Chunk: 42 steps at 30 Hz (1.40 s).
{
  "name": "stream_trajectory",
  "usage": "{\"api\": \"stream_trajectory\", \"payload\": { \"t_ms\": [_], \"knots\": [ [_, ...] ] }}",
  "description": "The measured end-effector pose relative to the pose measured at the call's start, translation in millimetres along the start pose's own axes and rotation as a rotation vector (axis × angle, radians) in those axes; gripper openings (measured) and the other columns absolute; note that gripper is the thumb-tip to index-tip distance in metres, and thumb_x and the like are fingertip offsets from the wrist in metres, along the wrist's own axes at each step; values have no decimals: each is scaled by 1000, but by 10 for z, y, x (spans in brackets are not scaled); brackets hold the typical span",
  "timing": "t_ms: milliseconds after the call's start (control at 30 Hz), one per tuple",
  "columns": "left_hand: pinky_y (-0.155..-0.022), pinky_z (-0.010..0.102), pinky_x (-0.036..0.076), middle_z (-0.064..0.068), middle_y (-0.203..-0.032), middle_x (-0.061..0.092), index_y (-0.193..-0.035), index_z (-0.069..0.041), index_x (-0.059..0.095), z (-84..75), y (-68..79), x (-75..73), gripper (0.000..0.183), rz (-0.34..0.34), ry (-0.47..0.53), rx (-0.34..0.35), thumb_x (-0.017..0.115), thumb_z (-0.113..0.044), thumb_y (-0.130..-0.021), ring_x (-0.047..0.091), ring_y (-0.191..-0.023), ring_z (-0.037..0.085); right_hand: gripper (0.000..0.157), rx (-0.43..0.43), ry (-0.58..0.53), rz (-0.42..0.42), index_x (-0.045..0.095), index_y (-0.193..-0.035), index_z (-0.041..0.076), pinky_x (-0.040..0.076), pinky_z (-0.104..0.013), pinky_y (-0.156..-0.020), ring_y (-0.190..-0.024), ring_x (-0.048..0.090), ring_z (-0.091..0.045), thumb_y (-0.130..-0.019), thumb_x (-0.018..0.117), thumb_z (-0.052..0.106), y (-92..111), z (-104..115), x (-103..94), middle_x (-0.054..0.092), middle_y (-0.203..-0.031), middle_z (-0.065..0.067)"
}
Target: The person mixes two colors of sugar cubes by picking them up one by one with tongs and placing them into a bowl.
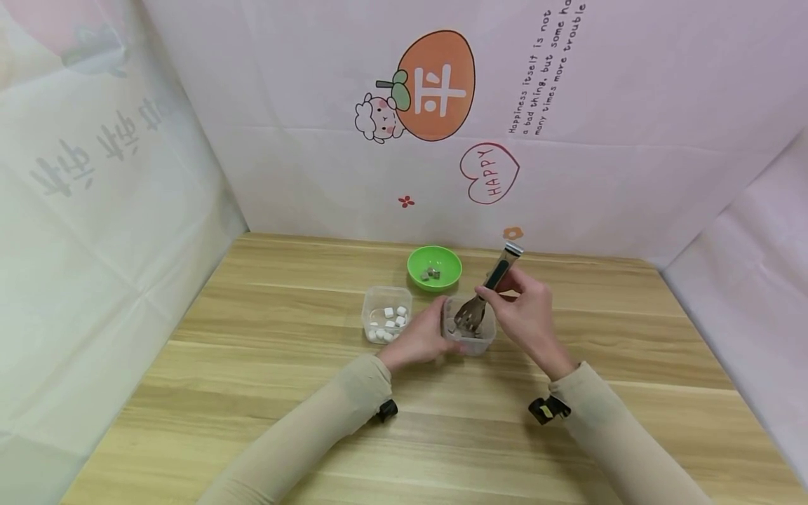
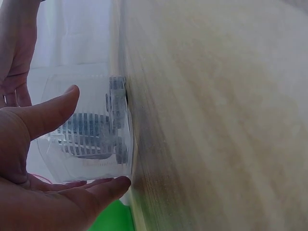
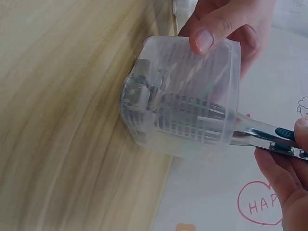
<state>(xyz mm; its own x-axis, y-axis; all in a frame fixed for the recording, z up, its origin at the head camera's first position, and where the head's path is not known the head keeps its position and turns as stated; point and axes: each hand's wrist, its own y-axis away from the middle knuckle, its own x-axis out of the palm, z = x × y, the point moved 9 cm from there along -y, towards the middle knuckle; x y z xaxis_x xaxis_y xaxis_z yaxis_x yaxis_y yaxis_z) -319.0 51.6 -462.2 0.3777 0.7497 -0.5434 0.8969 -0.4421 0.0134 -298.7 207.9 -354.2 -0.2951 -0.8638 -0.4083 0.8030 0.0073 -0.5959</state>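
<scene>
Head view, green bowl: some grey cubes in; seems partway.
Clear box: bowl's front-right, more cubes left; left hand grips it.
Tongs: in box, right hand pinching.
White cubes: bowl's front-left.

The left hand holds the clear box from its left side: the left thumb lies against the near wall, and the left fingers reach along the far one. At the right of this box, above its rim, the right hand pinches the tongs between thumb and fingers. Both forearms, in beige sleeves, come from the near side of the box, the left forearm slanting from its left, the right forearm from its right.
</scene>
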Motion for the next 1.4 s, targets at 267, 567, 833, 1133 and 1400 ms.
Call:
{"api": "stream_trajectory", "payload": {
  "t_ms": [267, 567, 833, 1133, 1400],
  "knots": [
    [-113, 44, 47, 12, -141, 60, -159, -5, 37, -14, 14, -3, 106, -6, 13, 2, 98, -14, -73, 59, -127, 26, 19, 8, 14, -20, 69, -93, -6, 57, -11, -72, -72, 68, -23, -83, 85, -10, 28, -57, 5, 71, -81, -18],
    [-115, 47, 45, 15, -145, 59, -160, -5, 37, 14, 0, 6, 106, -12, 18, -11, 97, -10, -73, 58, -130, 30, 19, -19, -9, -20, 71, -94, -2, 59, -15, -73, -73, 69, -20, -83, 87, -5, 36, -68, -27, 73, -82, -11],
    [-115, 45, 45, 14, -144, 59, -158, -3, 38, -1, 3, 9, 103, -17, 55, 6, 96, -6, -72, 58, -129, 28, 20, -27, -27, -15, 71, -94, 0, 61, -19, -72, -74, 69, -14, -83, 87, -5, 35, -78, -37, 73, -82, -7],
    [-117, 44, 43, 15, -149, 56, -161, -3, 34, -17, -5, 10, 109, -15, 49, -6, 97, -8, -72, 56, -133, 29, 21, -54, -37, -10, 71, -98, 1, 61, -17, -73, -75, 69, -15, -85, 86, -5, 26, -46, -20, 74, -85, -5],
    [-116, 44, 43, 15, -148, 57, -161, -3, 34, -10, -35, 24, 110, -18, 45, 5, 97, -9, -72, 57, -132, 29, 21, -100, -50, -35, 70, -95, 0, 60, -17, -71, -73, 69, -15, -83, 86, -6, 29, 6, -14, 73, -81, -7]
  ]
}}
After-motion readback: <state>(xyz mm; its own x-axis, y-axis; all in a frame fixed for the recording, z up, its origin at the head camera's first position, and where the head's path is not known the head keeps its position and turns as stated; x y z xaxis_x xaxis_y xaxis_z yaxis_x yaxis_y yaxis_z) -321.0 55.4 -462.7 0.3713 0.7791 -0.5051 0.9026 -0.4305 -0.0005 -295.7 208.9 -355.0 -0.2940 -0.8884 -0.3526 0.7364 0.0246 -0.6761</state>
